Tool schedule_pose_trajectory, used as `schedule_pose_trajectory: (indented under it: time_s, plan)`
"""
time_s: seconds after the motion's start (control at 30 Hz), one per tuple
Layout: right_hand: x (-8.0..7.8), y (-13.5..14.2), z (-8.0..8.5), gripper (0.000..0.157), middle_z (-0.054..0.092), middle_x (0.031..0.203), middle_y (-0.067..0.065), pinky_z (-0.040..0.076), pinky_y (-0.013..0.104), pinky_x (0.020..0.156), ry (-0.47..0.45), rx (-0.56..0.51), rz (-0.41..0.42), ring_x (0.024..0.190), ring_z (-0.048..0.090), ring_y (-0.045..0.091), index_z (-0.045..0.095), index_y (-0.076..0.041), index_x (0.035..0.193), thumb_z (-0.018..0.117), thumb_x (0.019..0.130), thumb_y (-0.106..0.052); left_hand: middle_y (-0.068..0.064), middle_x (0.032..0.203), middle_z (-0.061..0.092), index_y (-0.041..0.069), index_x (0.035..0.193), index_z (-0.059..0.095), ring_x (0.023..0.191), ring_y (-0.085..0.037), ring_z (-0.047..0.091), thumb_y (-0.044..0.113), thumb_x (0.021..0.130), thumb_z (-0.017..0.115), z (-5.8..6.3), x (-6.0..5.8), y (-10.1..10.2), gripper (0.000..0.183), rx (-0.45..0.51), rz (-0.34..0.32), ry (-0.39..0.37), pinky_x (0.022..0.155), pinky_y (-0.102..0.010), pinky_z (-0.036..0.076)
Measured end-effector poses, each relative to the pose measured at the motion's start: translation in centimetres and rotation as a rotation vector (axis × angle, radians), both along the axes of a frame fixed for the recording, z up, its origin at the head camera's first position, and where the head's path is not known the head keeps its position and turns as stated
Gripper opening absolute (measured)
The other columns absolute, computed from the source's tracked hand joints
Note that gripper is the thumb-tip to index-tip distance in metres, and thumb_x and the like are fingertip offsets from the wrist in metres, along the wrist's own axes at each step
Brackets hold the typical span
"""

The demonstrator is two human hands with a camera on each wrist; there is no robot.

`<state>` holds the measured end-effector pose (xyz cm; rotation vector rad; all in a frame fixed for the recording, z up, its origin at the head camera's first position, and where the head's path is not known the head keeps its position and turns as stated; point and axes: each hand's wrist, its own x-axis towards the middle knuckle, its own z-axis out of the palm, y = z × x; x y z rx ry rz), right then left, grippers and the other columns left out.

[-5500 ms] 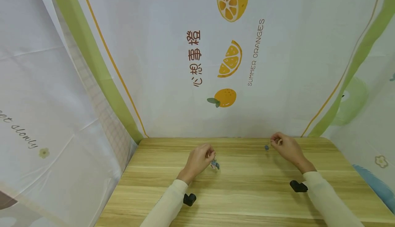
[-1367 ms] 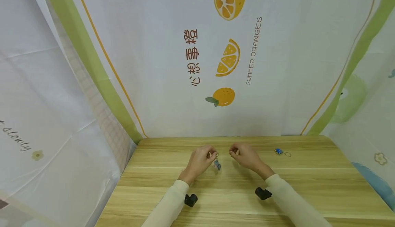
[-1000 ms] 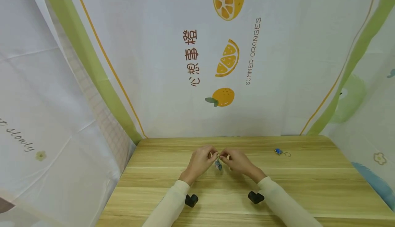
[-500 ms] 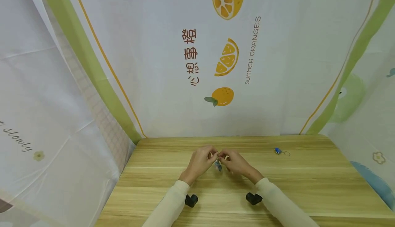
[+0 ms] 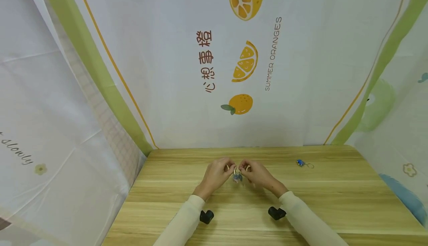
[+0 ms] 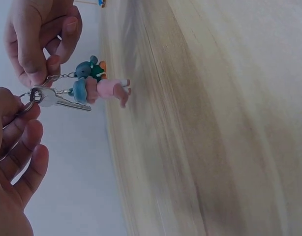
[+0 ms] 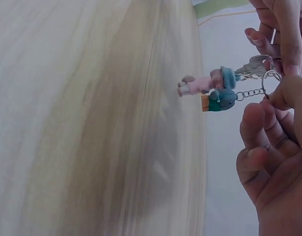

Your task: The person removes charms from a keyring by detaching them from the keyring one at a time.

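Note:
My left hand (image 5: pixel 216 173) pinches a metal key ring between thumb and fingertips; a silver key (image 6: pixel 46 97) and a charm figure in pink with a blue hat (image 6: pixel 109 88) dangle from it. Opposite, my right hand (image 5: pixel 259 174) pinches a ring (image 7: pixel 263 84) whose short chain carries a second charm figure, blue-headed with a green body and orange base (image 7: pixel 221 100). The fingertips of both hands almost meet, and the two charms hang side by side above the wooden table (image 5: pixel 187 216).
A bright blue keychain (image 5: pixel 300 163) with its ring lies on the table at the back right. White printed cloth (image 5: pixel 174 71) stands behind the table's far edge and at both sides. A black wrist mount (image 5: pixel 207 216) sits below each forearm.
Earlier my right hand held the blue keychain at the back right; that now lies on the table. The right hand came across to the left hand's keys, and the charms now hang slightly spread.

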<state>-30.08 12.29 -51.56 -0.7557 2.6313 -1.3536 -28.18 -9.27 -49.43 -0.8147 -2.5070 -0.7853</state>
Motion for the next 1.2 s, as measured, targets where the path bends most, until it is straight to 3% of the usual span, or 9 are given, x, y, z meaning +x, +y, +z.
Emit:
schedule_pose_trajectory:
  time_s: [0.3, 0.77, 1.2]
  plan:
    - [-0.35, 0.37, -0.27, 0.012, 0.069, 0.093, 0.011, 0.045, 0.026, 0.049, 0.029, -0.026, -0.011, 0.052, 0.052, 0.008, 0.066, -0.009, 0.111, 0.058, 0.111, -0.017, 0.001, 0.093, 0.077, 0.013, 0.102, 0.076, 0.068, -0.002, 0.058, 0.013, 0.103, 0.071, -0.13, -0.11, 0.04, 0.006, -0.001, -0.006, -0.001, 0.060, -0.014, 0.047]
    - [-0.20, 0.61, -0.05, 0.017, 0.070, 0.101, 0.006, 0.051, 0.028, 0.051, 0.036, -0.052, 0.059, 0.053, 0.054, 0.009, 0.066, -0.006, 0.116, 0.054, 0.114, -0.018, 0.001, 0.097, 0.077, 0.014, 0.105, 0.076, 0.072, -0.003, 0.059, 0.016, 0.106, 0.069, 0.09, -0.01, -0.05, 0.007, 0.001, -0.008, -0.075, 0.062, -0.016, 0.048]
    - [-0.28, 0.61, 0.33, 0.014, 0.069, 0.107, 0.014, 0.054, 0.028, 0.053, 0.093, -0.045, 0.072, 0.061, 0.067, 0.033, 0.065, -0.012, 0.117, 0.054, 0.114, -0.020, 0.000, 0.103, 0.076, 0.014, 0.110, 0.075, 0.082, -0.009, 0.065, 0.019, 0.108, 0.065, 0.26, 0.15, -0.02, 0.012, -0.027, -0.039, -0.120, 0.070, -0.020, 0.054]
